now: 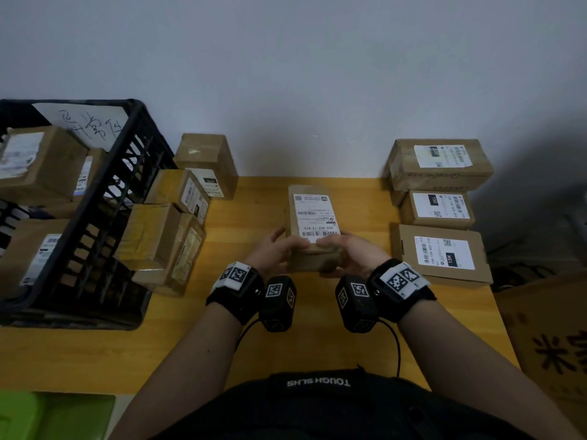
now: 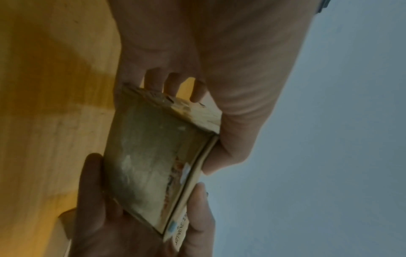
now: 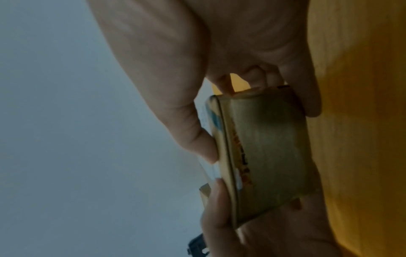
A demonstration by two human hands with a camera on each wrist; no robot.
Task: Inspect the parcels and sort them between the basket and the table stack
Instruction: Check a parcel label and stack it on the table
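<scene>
A brown cardboard parcel (image 1: 313, 223) with a white shipping label facing up is held a little above the middle of the yellow table (image 1: 254, 328). My left hand (image 1: 276, 249) grips its near left corner and my right hand (image 1: 347, 252) grips its near right corner, thumbs on top and fingers underneath. In the left wrist view the parcel (image 2: 153, 156) sits between my left hand (image 2: 219, 78) and my right hand (image 2: 98, 217). The right wrist view shows the parcel (image 3: 268, 156) in my right hand (image 3: 208, 87). The black basket (image 1: 95, 198) stands at the left with several parcels inside.
Several loose parcels (image 1: 178, 217) are piled between the basket and the middle. Three labelled parcels (image 1: 441, 204) are grouped at the table's right, by the wall. A large carton (image 1: 552, 338) stands off the right edge. Something green (image 1: 47, 414) lies at the lower left.
</scene>
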